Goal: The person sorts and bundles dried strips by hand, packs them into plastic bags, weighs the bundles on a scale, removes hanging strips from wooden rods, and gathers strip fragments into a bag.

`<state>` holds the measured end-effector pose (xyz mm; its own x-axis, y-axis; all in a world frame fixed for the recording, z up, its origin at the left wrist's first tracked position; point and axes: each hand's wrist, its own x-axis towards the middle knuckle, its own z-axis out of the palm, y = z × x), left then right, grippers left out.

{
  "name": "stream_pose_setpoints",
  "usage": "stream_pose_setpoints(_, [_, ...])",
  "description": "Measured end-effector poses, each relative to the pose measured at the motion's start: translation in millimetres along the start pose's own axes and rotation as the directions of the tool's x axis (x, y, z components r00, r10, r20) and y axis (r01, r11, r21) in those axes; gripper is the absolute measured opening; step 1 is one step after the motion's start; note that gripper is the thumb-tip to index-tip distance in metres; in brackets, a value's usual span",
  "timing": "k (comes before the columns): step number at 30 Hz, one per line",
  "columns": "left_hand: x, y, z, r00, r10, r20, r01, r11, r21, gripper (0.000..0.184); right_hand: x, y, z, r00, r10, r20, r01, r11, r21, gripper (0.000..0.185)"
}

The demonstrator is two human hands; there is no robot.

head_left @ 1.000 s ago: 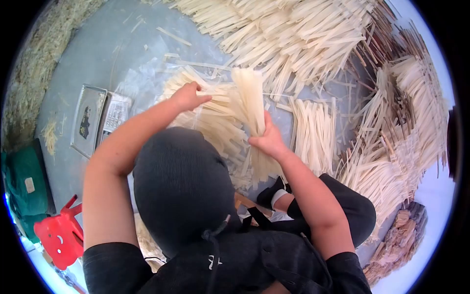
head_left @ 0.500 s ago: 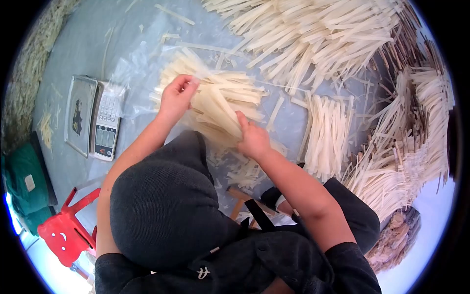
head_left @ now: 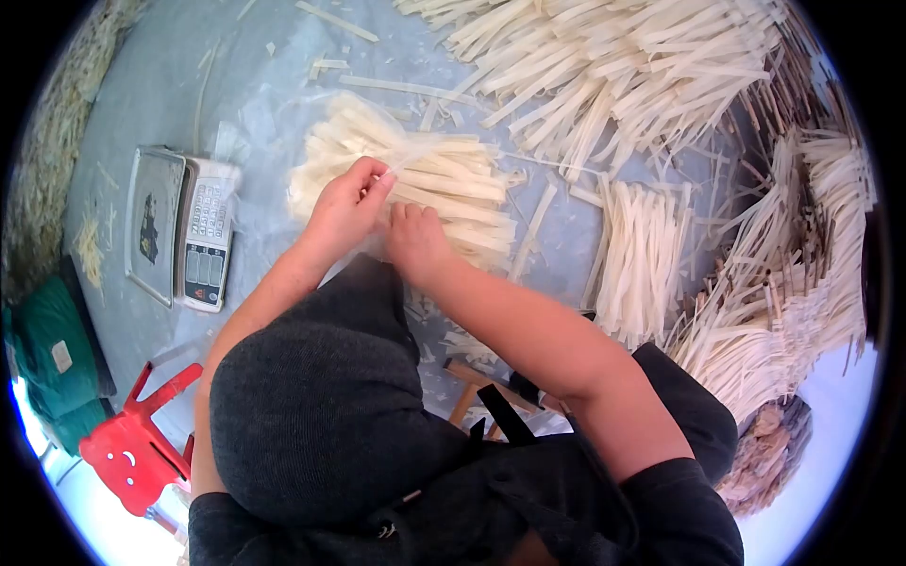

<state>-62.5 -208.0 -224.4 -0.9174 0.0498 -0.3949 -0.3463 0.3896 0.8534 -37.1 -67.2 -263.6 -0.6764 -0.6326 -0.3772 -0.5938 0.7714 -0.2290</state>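
A bundle of pale, flat dried noodles (head_left: 453, 184) lies in front of me, with clear plastic film (head_left: 260, 132) spread around its left and far side. My left hand (head_left: 349, 203) is closed at the bundle's near side, thumb and finger pinching a translucent edge of the plastic. Close beside it, my right hand (head_left: 415, 241) has its fingers curled down against the near edge of the noodles. What the right fingers hold is hidden. A thin white strand (head_left: 547, 162) runs from the bundle toward the right.
A digital scale (head_left: 203, 231) stands at left, above a red stool (head_left: 137, 462) and a green bag (head_left: 57, 354). Another noodle bundle (head_left: 642, 259) lies at right. Large noodle piles (head_left: 613, 66) fill the far right, with thin sticks among them. Loose strips litter the grey surface.
My right hand has left the bundle's right side and moved left, beside my left hand. The left hand has shifted slightly; the noodles lie flatter and more spread.
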Motion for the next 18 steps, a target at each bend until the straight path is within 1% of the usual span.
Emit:
stream_pose_setpoints(1, [1.5, -14.4, -0.1, 1.000, -0.004, 0.003, 0.004, 1.000, 0.000, 0.021, -2.5, -2.6, 3.9, 0.998, -0.044, -0.037, 0.044, 0.999, -0.004, 0.051])
stream_pose_setpoints(2, [2.6, -30.5, 0.0, 0.998, -0.053, -0.023, 0.054, 0.997, 0.056, 0.021, -5.4, 0.5, 7.0, 0.999, -0.043, -0.032, 0.043, 0.999, 0.000, 0.051])
stream_pose_setpoints(3, [2.9, -41.8, -0.7, 0.994, -0.097, -0.053, 0.102, 0.988, 0.111, 0.020, -11.7, 8.0, 4.6, 0.987, -0.110, -0.121, 0.116, 0.992, 0.051, 0.052])
stream_pose_setpoints(5, [0.1, -53.9, -0.7, 0.993, -0.105, -0.061, 0.112, 0.986, 0.127, 0.021, -28.8, 27.6, -2.1, 0.965, -0.163, -0.207, 0.186, 0.978, 0.095, 0.054])
stream_pose_setpoints(6, [-1.3, -56.2, -1.2, 0.991, -0.108, -0.079, 0.118, 0.983, 0.144, 0.021, -38.3, 39.9, -7.5, 0.938, -0.121, -0.326, 0.195, 0.959, 0.205, 0.062])
stream_pose_setpoints(7, [-2.3, -56.2, -1.5, 0.991, -0.108, -0.080, 0.118, 0.983, 0.142, 0.021, -47.6, 53.2, -10.9, 0.898, -0.066, -0.435, 0.217, 0.926, 0.309, 0.070])
stream_pose_setpoints(8, [-2.2, -55.5, -2.4, 0.989, -0.136, -0.052, 0.140, 0.985, 0.099, 0.022, -58.5, 67.3, -9.6, 0.875, 0.165, -0.455, 0.053, 0.902, 0.428, 0.071])
stream_pose_setpoints(9, [-2.6, -54.9, -4.3, 0.986, -0.164, -0.026, 0.165, 0.985, 0.058, 0.023, -67.1, 79.7, -3.6, 0.810, 0.384, -0.443, -0.095, 0.832, 0.547, 0.071])
stream_pose_setpoints(10, [-4.0, -53.3, -5.6, 0.985, -0.168, -0.028, 0.169, 0.984, 0.057, 0.023, -71.6, 92.3, 23.2, 0.728, 0.619, -0.294, -0.232, 0.626, 0.745, 0.073])
stream_pose_setpoints(11, [-3.3, -49.2, -6.7, 0.972, -0.226, 0.059, 0.227, 0.974, -0.002, 0.023, -72.7, 100.8, 50.9, 0.605, 0.791, -0.092, -0.330, 0.354, 0.875, 0.075])
stream_pose_setpoints(12, [-2.6, -43.8, -8.1, 0.949, -0.276, 0.149, 0.287, 0.956, -0.055, 0.023, -70.0, 98.1, 60.1, 0.606, 0.790, -0.092, -0.330, 0.355, 0.875, 0.075])
stream_pose_setpoints(13, [-1.9, -34.7, -9.0, 0.950, -0.277, 0.147, 0.287, 0.956, -0.056, 0.023, -65.4, 92.2, 66.1, 0.612, 0.777, 0.147, -0.253, 0.017, 0.967, 0.077])
stream_pose_setpoints(14, [-1.3, -23.4, -9.1, 0.907, -0.315, 0.280, 0.358, 0.926, -0.117, 0.022, -61.4, 87.5, 70.8, 0.636, 0.680, 0.366, -0.179, -0.331, 0.927, 0.080])
stream_pose_setpoints(15, [-3.0, -16.2, -8.3, 0.845, -0.340, 0.412, 0.436, 0.885, -0.164, 0.021, -56.3, 82.0, 66.4, 0.637, 0.676, 0.371, -0.184, -0.335, 0.924, 0.080])
stream_pose_setpoints(16, [-5.1, -13.0, -4.5, 0.843, -0.347, 0.411, 0.442, 0.882, -0.164, 0.021, -48.5, 78.9, 54.8, 0.652, 0.658, 0.377, -0.146, -0.379, 0.914, 0.084])
stream_pose_setpoints(17, [-5.4, -9.9, 0.2, 0.878, -0.282, 0.388, 0.420, 0.843, -0.338, 0.020, -40.3, 80.6, 44.0, 0.667, 0.643, 0.377, -0.105, -0.420, 0.902, 0.087])
stream_pose_setpoints(18, [-5.5, -6.8, 2.5, 0.910, -0.221, 0.352, 0.382, 0.777, -0.500, 0.019, -32.7, 86.1, 37.3, 0.667, 0.642, 0.378, -0.106, -0.420, 0.901, 0.087])
